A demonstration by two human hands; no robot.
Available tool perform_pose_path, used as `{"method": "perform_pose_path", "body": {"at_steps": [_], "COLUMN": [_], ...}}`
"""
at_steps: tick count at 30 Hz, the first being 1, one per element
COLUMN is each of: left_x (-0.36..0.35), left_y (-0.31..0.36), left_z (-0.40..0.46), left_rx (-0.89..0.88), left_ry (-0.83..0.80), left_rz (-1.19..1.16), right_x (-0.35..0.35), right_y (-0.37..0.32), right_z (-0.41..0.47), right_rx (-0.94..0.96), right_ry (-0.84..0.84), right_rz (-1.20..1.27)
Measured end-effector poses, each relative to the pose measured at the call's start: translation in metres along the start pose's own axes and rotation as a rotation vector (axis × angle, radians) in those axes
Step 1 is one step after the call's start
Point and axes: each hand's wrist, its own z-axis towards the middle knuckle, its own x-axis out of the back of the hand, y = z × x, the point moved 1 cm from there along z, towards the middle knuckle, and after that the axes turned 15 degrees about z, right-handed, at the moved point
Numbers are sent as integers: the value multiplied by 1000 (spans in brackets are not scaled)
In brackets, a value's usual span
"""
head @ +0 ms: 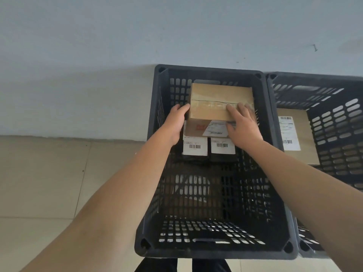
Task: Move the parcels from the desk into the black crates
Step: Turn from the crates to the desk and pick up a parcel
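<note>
Both the left hand (pixel 176 118) and right hand (pixel 242 124) grasp a taped brown parcel (pixel 218 103), seemingly label-sided.

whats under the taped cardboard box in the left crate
The taped cardboard box, held by both hands, sits over two dark parcels with white barcode labels. What lies further beneath it is covered.

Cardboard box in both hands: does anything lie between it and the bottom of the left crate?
Yes. The cardboard box sits above two parcels with white labels already in the crate, so it will rest on them.
</note>
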Motion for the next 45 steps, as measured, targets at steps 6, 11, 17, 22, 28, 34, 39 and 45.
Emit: {"method": "perform_pose_path", "body": {"at_steps": [6,11,17,22,28,34,39,45], "left_x": [15,17,-7,-52,-131,-214,-299,-409], "left_y": [-15,-38,-53,-52,-38,-35,-38,-58], "left_z": [-73,-150,-192,-202,-231,-275,-314,-352], "left_rx": [-65,-128,-34,-75,-145,-219,-230,-260], "left_ry": [142,-17,-62,-143,-300,-377,-421,-483], "left_rz": [-160,-179,-97,-45,120,271,329,382], "right_x": [17,21,10,15,60,101,149,190], "right_y": [-23,-41,-51,-40,1,60,127,222], "right_z": [-11,-63,-169,-259,-319,-368,-409,-464], "right_rx": [10,10,-149,-249,-327,-304,-281,-306], "right_ry": [25,139,335,476,725,844,935,1054], "right_rz": [-3,239,691,1022,1194,1352,1431,1520]}}
